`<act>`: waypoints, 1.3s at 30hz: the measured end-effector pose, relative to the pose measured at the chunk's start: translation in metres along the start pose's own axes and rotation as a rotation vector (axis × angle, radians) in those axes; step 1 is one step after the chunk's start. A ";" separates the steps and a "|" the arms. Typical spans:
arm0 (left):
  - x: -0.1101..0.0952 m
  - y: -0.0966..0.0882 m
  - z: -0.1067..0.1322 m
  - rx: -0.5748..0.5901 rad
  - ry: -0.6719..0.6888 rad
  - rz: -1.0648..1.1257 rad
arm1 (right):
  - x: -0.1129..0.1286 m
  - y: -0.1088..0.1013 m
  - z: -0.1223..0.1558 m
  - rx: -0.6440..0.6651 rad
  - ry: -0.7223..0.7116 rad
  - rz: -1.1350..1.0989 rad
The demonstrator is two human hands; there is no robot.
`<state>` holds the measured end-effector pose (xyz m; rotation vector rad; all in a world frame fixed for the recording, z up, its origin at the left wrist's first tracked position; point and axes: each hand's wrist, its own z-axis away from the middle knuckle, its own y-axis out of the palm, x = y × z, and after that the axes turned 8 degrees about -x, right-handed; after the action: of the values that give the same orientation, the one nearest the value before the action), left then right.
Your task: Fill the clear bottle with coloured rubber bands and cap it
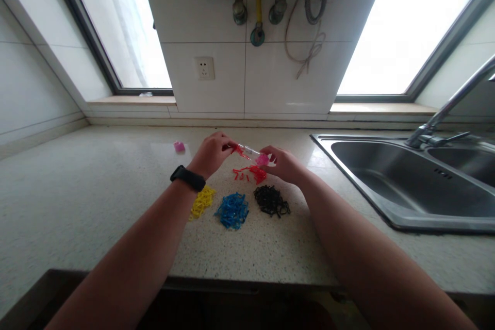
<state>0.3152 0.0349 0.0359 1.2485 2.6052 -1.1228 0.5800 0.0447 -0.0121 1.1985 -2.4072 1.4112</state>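
Note:
My right hand [284,165] grips a small clear plastic tube [249,152] near its pink end [262,159]. The tube lies tilted above the counter, its other end toward my left hand [217,150]. Pinched in my left fingers are small red bands [240,151] at that end of the tube; whether some are inside is unclear. Below the tube is a pile of red bands [257,174] with several loose ones beside it. Closer to me lie heaps of yellow bands [203,201], blue bands [232,210] and black bands [271,201]. My left wrist partly covers the yellow heap.
A small pink cap-like piece [179,146] rests on the speckled counter [135,185], left of my left hand. To the right is a steel double sink [359,180] with a faucet [429,131]. Hoses and a socket [204,68] are on the tiled wall behind.

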 end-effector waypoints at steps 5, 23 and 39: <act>0.001 0.000 0.001 0.028 -0.018 0.037 | -0.001 0.001 0.000 -0.005 0.001 0.007; -0.003 -0.002 0.002 -0.022 -0.023 0.039 | -0.001 0.002 0.000 -0.015 -0.013 -0.025; 0.005 0.000 0.002 -0.282 -0.127 0.034 | 0.003 0.007 -0.001 -0.008 0.062 -0.179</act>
<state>0.3114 0.0365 0.0332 1.1174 2.5265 -0.7666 0.5728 0.0455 -0.0150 1.3107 -2.2015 1.3627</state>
